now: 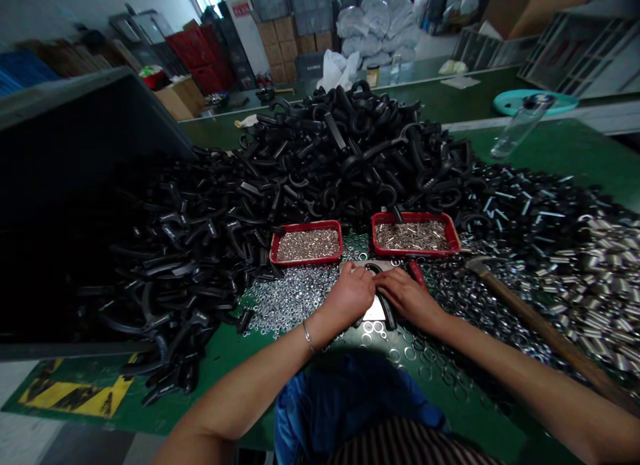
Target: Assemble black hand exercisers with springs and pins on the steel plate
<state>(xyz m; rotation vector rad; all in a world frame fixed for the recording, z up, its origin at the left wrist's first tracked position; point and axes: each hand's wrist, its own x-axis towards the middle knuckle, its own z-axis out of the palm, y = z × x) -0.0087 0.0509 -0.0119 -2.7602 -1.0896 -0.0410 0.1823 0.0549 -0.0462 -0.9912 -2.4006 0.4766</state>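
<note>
In front of me a curved black plastic handle (387, 310) lies over a small pale metal plate (374, 313). My left hand (350, 292) is closed, its fingers curled at the upper part of the handle. From the other side my right hand (407, 297) presses its fingers together on the same handle; the fingertips of both hands meet there. Any small piece between the fingertips is hidden. Close by my right hand is a red-handled tool (416, 274), partly covered. Loose metal rings (369, 328) lie just below the plate.
Two red trays, one with tiny metal pieces (306, 245) and one with small pins (413, 235), stand beyond my hands. Black handles (320, 158) pile up behind. Small nuts (287, 298) spread left; a hammer (530, 315) and metal sleeves (600, 285) lie right.
</note>
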